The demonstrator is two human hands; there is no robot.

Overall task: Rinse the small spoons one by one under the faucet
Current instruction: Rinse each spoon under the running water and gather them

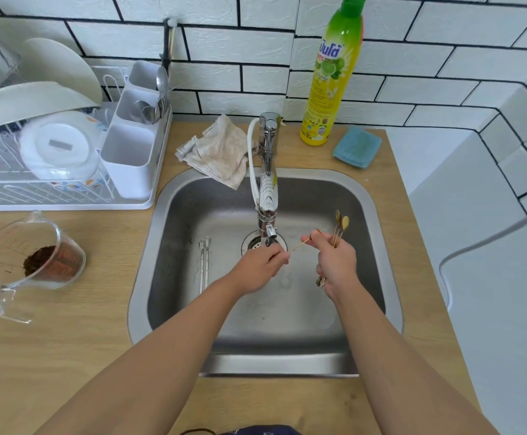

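Wooden counter (67, 324) — rack (52, 196), jug (30, 255), bottle (334, 76)

Thin gold-toned metal spoons (339, 227) gleam in the right grip (337, 262). Below it, the brushed steel sink (378, 277) looks dull; just beyond, the chrome faucet (268, 158) shines. The tabletop (52, 356) is matt wood-grain.

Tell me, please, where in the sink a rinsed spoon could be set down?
Bare basin floor lies near the sink front wall, under the forearms. The left side holds two silver spoons; the middle is crowded by the faucet, left hand and right hand.
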